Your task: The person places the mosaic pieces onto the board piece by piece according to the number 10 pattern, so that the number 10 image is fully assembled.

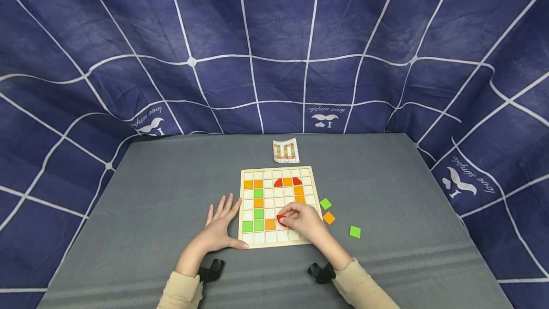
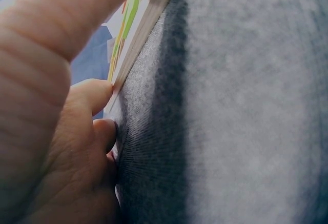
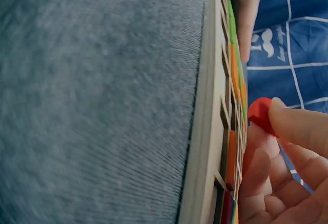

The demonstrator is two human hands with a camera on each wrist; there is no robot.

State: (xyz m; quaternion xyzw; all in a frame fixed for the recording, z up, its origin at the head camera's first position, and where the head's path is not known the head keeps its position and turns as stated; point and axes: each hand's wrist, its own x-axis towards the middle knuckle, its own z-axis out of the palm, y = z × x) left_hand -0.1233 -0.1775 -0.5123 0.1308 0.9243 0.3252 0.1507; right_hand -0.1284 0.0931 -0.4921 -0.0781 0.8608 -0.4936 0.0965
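A square wooden grid board (image 1: 271, 237) lies on the table, with orange, green and red tiles in some of its cells. My right hand (image 1: 305, 221) pinches a red rounded tile (image 3: 260, 114) between thumb and fingers, over the lower middle of the board. Fingers spread, my left hand (image 1: 219, 230) rests along the board's left edge, its thumb at the lower left corner. Two red quarter-round tiles flank an orange tile (image 1: 287, 181) near the board's top. The right hand hides some cells at the lower right.
Behind the board lies a small pattern card (image 1: 285, 150). Beside the board's right edge are a loose green tile (image 1: 325, 203) and an orange tile (image 1: 329, 218); another green tile (image 1: 355, 231) lies farther right. A blue checked cloth (image 1: 274, 51) hangs around the grey table (image 1: 171, 180).
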